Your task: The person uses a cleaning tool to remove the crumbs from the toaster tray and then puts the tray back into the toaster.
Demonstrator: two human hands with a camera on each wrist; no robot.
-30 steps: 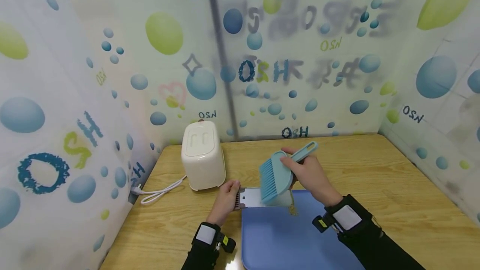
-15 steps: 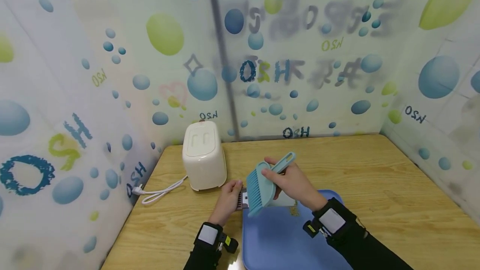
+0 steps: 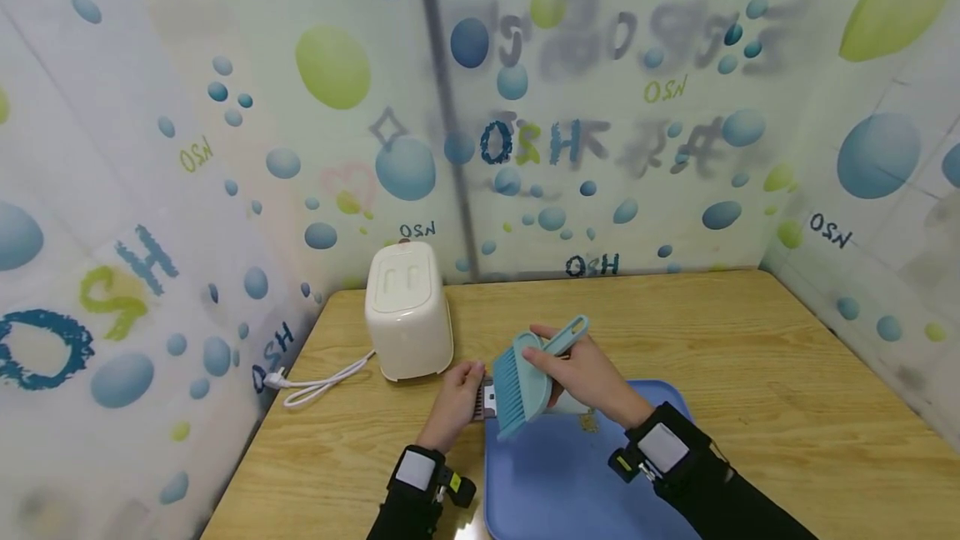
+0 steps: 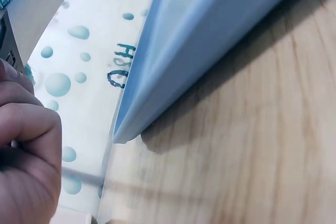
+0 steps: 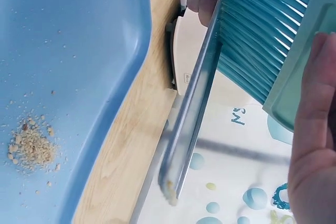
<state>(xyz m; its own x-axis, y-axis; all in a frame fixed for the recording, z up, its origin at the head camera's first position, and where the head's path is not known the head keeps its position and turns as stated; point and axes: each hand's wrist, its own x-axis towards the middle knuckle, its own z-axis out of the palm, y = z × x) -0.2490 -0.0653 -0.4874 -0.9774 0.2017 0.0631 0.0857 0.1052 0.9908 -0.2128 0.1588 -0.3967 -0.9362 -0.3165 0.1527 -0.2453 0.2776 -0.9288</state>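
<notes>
Teal bristles of the brush [image 5: 268,35] meet the metal pan [image 5: 192,98] near its left end, close by the left hand [image 3: 450,402]. From where I stand, the pan reaches out over the far left corner of the blue tray [image 3: 585,482], and it looks raised clear of it. The left hand pinches that left end between thumb and curled fingers. The right hand [image 3: 583,373] grips the brush where the head joins the handle [image 3: 567,335], thumb along the top, the handle's tip sticking out past the fingers.

A small heap of crumbs [image 5: 32,148] lies in the tray, finer specks scattered round it, and a few bits cling to the pan's free end.

I'd judge the pan to be light, thin and fairly stiff, smooth enough for dry crumbs to slide off; held by one end only, it could dip or twist under a hard stroke, so a firm pinch at that end seems right, leaving the rest bare. The brush looks light too, its head rigid and its bristles soft and springy, best held at the neck, as now.

Behind the left hand stands the white toaster [image 3: 408,319], its cord [image 3: 330,379] looped on the wooden table [image 3: 720,323].
</notes>
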